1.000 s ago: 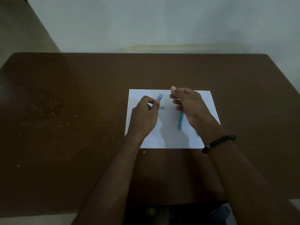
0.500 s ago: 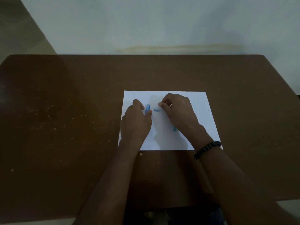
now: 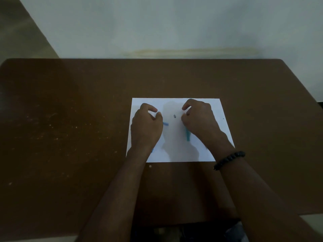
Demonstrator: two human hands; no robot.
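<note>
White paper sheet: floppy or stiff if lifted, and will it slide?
Likely floppy: the white paper sheet lies thin and flat on the brown table. Probably light, so a push may slide it. The short blue stick piece on it would likely shift.

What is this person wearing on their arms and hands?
The left forearm and right forearm are bare, with no sleeves in view. The left hand and right hand wear no gloves, and no rings show. A dark beaded bracelet circles the right wrist.

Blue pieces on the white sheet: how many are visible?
3: a short one beside the left hand, a longer one partly under the right hand, a sliver by the left wrist. Hands may hide more.
</note>
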